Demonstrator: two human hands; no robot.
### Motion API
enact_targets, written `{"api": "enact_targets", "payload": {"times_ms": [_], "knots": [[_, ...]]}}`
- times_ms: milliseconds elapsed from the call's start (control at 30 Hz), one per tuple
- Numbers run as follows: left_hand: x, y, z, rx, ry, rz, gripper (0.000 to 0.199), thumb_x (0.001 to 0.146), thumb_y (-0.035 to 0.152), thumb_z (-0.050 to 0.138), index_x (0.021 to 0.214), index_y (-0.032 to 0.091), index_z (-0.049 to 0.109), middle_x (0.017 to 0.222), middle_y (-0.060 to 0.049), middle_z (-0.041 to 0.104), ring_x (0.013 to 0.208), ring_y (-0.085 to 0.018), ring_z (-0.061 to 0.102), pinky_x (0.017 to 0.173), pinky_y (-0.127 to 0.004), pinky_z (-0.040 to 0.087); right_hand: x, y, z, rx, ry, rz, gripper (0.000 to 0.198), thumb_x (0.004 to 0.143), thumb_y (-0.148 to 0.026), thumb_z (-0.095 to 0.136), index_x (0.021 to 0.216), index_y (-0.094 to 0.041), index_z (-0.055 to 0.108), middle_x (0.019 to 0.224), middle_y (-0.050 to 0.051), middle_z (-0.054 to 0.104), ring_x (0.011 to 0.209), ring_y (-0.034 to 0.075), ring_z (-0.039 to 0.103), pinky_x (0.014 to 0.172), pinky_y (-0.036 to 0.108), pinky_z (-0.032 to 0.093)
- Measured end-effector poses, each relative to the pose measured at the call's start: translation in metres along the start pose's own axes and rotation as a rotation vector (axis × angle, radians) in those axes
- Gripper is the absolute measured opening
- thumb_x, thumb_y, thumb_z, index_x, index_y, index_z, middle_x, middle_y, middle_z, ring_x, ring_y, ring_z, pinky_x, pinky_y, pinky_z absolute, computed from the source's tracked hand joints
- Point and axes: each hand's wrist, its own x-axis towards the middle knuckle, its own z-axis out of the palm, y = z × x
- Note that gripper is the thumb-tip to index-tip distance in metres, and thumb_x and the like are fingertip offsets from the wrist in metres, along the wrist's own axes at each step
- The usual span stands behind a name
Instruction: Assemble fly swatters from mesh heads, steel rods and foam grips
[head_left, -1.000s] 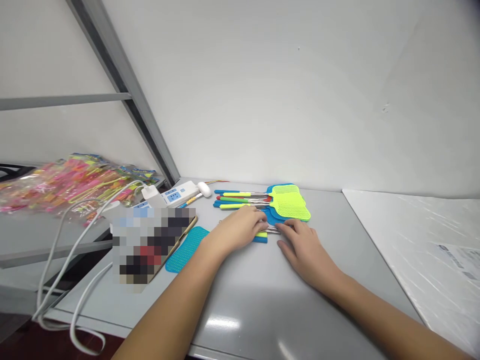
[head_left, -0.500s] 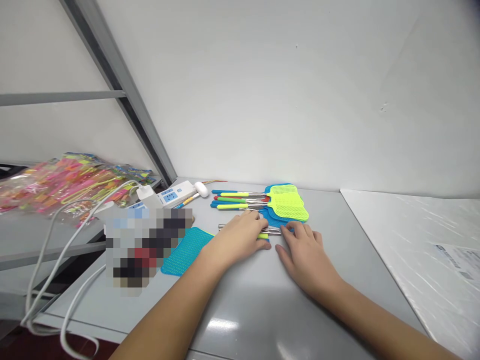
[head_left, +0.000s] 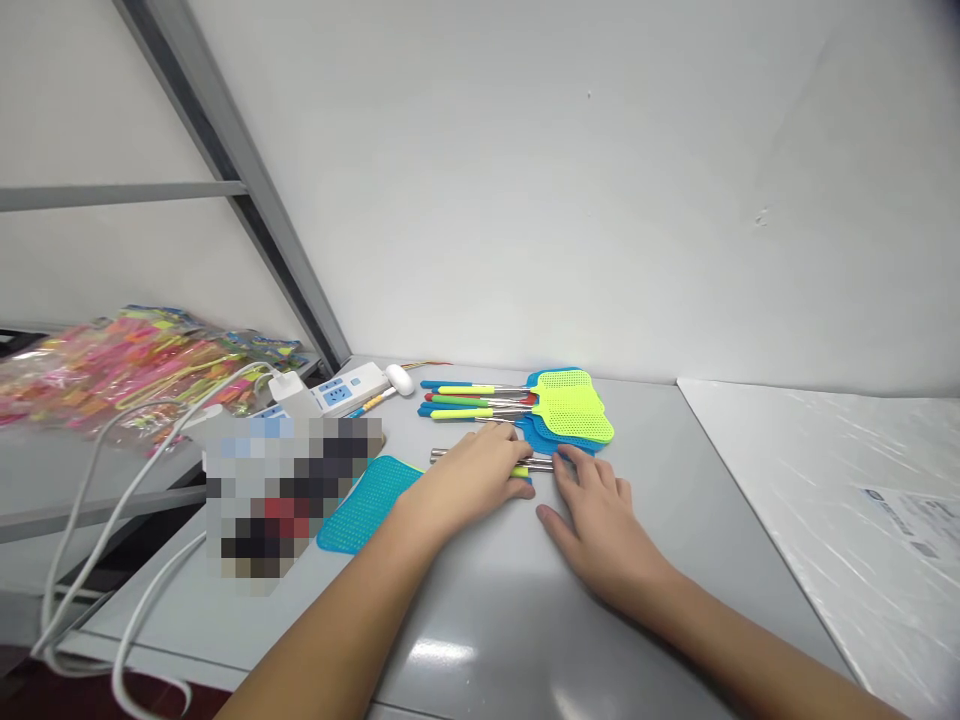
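Note:
My left hand (head_left: 480, 475) lies over a small bundle of shiny metal rods (head_left: 538, 464), its fingers and thumb curled around them. Yellow and blue handle ends (head_left: 521, 475) poke out beneath its fingers. Left of that wrist is a teal mesh fly swatter head (head_left: 367, 508), partly covered by the forearm. My right hand (head_left: 596, 510) has its fingers spread, the index fingertip at the rods' right end and the thumb apart on the table. Behind both hands lies a pile of fly swatters with a yellow-green head (head_left: 574, 408) on top and several coloured handles (head_left: 461, 400).
A white power strip (head_left: 349, 390) with cables and a white-headed stick (head_left: 397, 380) sits at the back left. Bagged colourful items (head_left: 150, 370) fill a shelf beyond the grey metal frame (head_left: 247, 200). At right lies a white wrapped panel (head_left: 825, 500). A pixelated patch hides something left.
My right hand has shifted slightly, its fingers opening a little at the rods' end. My left hand stays over the bundle; the whole view has drifted slightly.

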Motion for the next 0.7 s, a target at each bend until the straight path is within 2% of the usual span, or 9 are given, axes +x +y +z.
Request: {"api": "enact_targets", "payload": {"times_ms": [167, 267, 567, 700], "knots": [[0.0, -0.002, 0.0, -0.012, -0.006, 0.006, 0.029, 0.083, 0.036, 0.066, 0.109, 0.025, 0.064, 0.103, -0.005, 0.059, 0.1, -0.025, 0.057, 0.076, -0.031, 0.043, -0.002, 0.0, 0.003, 0.015, -0.026, 0.012, 0.063, 0.093, -0.046, 0.037, 0.146, -0.011, 0.035, 0.155, 0.014, 0.026, 0.139, 0.033, 0.025, 0.104, 0.053, 0.032], [0.0, -0.004, 0.0, -0.022, -0.004, 0.0, 0.029, 0.082, 0.039, 0.067, 0.107, 0.025, 0.064, 0.103, -0.005, 0.06, 0.102, -0.025, 0.056, 0.078, -0.031, 0.043, -0.002, -0.001, 0.002, 0.012, -0.026, 0.027, 0.063, 0.093, -0.046, 0.036, 0.144, -0.009, 0.037, 0.157, 0.014, 0.022, 0.14, 0.033, 0.023, 0.104, 0.054, 0.032], [-0.001, -0.002, -0.003, -0.032, 0.021, -0.003, 0.027, 0.082, 0.044, 0.066, 0.101, 0.024, 0.066, 0.101, -0.004, 0.061, 0.096, -0.023, 0.058, 0.073, -0.029, 0.043, -0.003, -0.004, 0.0, -0.053, -0.013, 0.0, 0.059, 0.093, -0.046, 0.036, 0.141, -0.01, 0.044, 0.155, 0.014, 0.028, 0.139, 0.034, 0.025, 0.104, 0.051, 0.033], [0.004, -0.01, -0.008, 0.028, 0.138, -0.045, 0.027, 0.093, 0.044, 0.051, 0.1, 0.023, 0.066, 0.099, -0.004, 0.062, 0.099, -0.022, 0.056, 0.082, -0.029, 0.043, -0.001, -0.002, -0.001, -0.045, 0.025, 0.005, 0.06, 0.093, -0.045, 0.038, 0.143, -0.011, 0.039, 0.153, 0.014, 0.031, 0.137, 0.033, 0.027, 0.103, 0.051, 0.035]]}}
